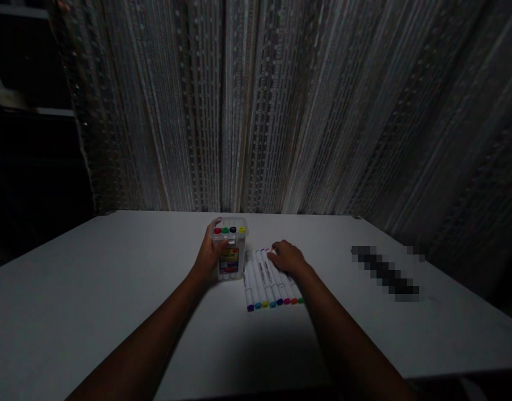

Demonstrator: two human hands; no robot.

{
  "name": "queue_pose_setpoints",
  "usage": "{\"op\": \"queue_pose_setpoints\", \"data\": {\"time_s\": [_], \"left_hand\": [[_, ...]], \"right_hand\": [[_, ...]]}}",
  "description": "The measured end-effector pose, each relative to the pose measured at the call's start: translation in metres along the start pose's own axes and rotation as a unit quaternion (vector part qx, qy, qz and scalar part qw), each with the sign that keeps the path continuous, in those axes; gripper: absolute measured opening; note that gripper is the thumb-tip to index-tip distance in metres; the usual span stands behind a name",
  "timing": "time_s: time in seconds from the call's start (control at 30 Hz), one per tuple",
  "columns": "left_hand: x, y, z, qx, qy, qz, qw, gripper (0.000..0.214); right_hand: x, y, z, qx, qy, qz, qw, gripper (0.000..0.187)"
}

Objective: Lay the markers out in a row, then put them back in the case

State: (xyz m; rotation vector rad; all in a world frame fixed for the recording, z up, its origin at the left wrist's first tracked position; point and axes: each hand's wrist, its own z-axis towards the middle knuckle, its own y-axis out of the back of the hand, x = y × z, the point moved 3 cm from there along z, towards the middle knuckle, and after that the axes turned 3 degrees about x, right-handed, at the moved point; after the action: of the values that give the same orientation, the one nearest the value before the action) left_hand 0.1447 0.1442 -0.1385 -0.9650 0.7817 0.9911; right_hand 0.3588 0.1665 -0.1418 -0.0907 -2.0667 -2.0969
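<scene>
My left hand (pixel 208 253) is wrapped round the left side of a clear plastic marker box (pixel 239 259), its thumb across the front. The box stands upright on the table, and a row of markers with red, green, black and yellow caps shows inside its top. Right of the box, several white markers (pixel 262 281) lie side by side, with blue, yellow, pink, orange and green ends towards me. Over the far ends of this row, my right hand (pixel 288 257) has its thumb and fingers closed on a marker. My right hand and forearm partly hide the row's right side.
The white table (pixel 113 295) reaches back to a grey patterned curtain (pixel 247 111). A dark, pixelated long object (pixel 385 271) lies on the right side of the table. Dark shelving or a frame is dimly seen at the upper left.
</scene>
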Motion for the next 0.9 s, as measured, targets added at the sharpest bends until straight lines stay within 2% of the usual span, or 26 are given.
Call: {"op": "queue_pose_setpoints", "data": {"time_s": [0.1,0.2,0.27,0.37,0.47,0.53,0.63,0.8,0.9], "left_hand": [[0.001,-0.001,-0.001,0.003,-0.001,-0.020,1.000,0.074],[0.001,0.000,-0.001,0.000,0.004,-0.026,1.000,0.070],[0.000,0.000,-0.001,0.010,0.003,-0.030,1.000,0.067],[-0.002,-0.001,-0.002,0.002,0.010,-0.021,1.000,0.067],[-0.004,-0.002,-0.004,-0.005,0.022,-0.015,1.000,0.069],[-0.006,-0.004,-0.005,0.000,0.024,-0.017,1.000,0.069],[-0.007,-0.005,-0.006,-0.001,0.029,-0.015,0.999,0.070],[-0.008,-0.003,-0.005,0.008,0.011,-0.009,1.000,0.064],[-0.005,-0.001,-0.004,0.013,0.005,-0.012,1.000,0.060]], "right_hand": [[-0.003,0.004,-0.003,-0.010,-0.001,0.016,1.000,0.039],[-0.031,0.018,-0.017,-0.085,0.004,0.036,0.996,0.040],[-0.071,0.031,-0.037,-0.161,-0.015,0.029,0.986,0.036],[-0.155,0.048,-0.079,-0.251,-0.096,-0.030,0.963,0.033],[-0.231,0.051,-0.117,-0.270,-0.170,-0.091,0.943,0.034],[-0.261,0.046,-0.132,-0.273,-0.187,-0.102,0.938,0.037],[-0.273,0.035,-0.136,-0.276,-0.186,-0.102,0.938,0.038],[-0.267,0.025,-0.123,-0.237,-0.183,-0.113,0.947,0.037],[-0.269,0.025,-0.123,-0.238,-0.185,-0.114,0.947,0.038]]}}
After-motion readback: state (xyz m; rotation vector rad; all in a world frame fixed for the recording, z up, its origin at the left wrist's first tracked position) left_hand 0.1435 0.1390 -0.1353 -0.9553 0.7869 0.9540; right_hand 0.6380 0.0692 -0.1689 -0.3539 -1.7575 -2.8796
